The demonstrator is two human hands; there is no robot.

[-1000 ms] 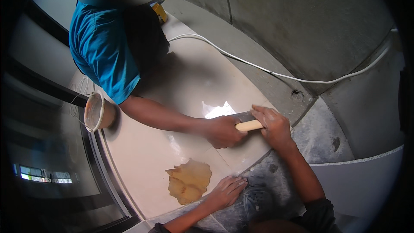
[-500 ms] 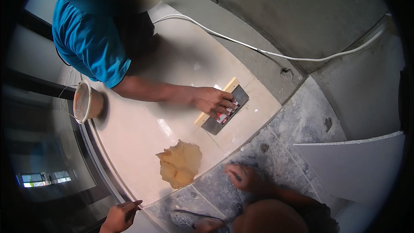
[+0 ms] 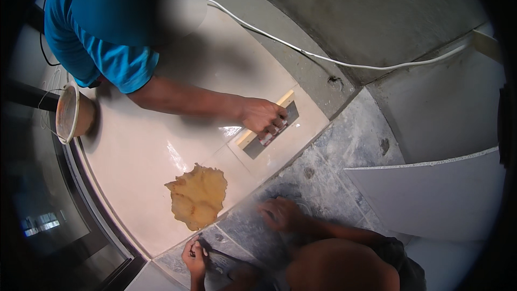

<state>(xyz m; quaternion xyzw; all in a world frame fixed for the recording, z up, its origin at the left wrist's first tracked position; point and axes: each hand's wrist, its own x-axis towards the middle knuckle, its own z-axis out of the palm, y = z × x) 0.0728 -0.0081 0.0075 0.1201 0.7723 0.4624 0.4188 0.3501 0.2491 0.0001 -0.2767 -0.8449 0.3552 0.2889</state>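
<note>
At the lower edge, my left hand (image 3: 194, 256) is closed, with a small dark shape at its fingertips that I cannot make out. My right hand (image 3: 280, 214), blurred, hovers over the dusty grey floor tiles (image 3: 318, 148) with its fingers curled in and nothing visible in them. Beyond my hands lies an irregular yellow-brown flat piece (image 3: 199, 196) on the pale tiled surface (image 3: 129, 167). A co-worker's hand (image 3: 262, 115) presses on a dark grey plate (image 3: 253, 151) with a pale wooden strip (image 3: 247, 139) along its side and a red-and-white part under the fingers.
A co-worker in a blue shirt (image 3: 102, 48) leans in from the upper left. A bucket (image 3: 75, 113) stands at the left beside dark-framed glass. A white cable (image 3: 301, 51) runs along the grey wall. A pale board (image 3: 431, 194) juts in at the right.
My left hand has come rightward, over the floor tiles. My right hand has shifted slightly left and up in the picture. The whole view has shifted; the co-worker's hand stays on the plate.
</note>
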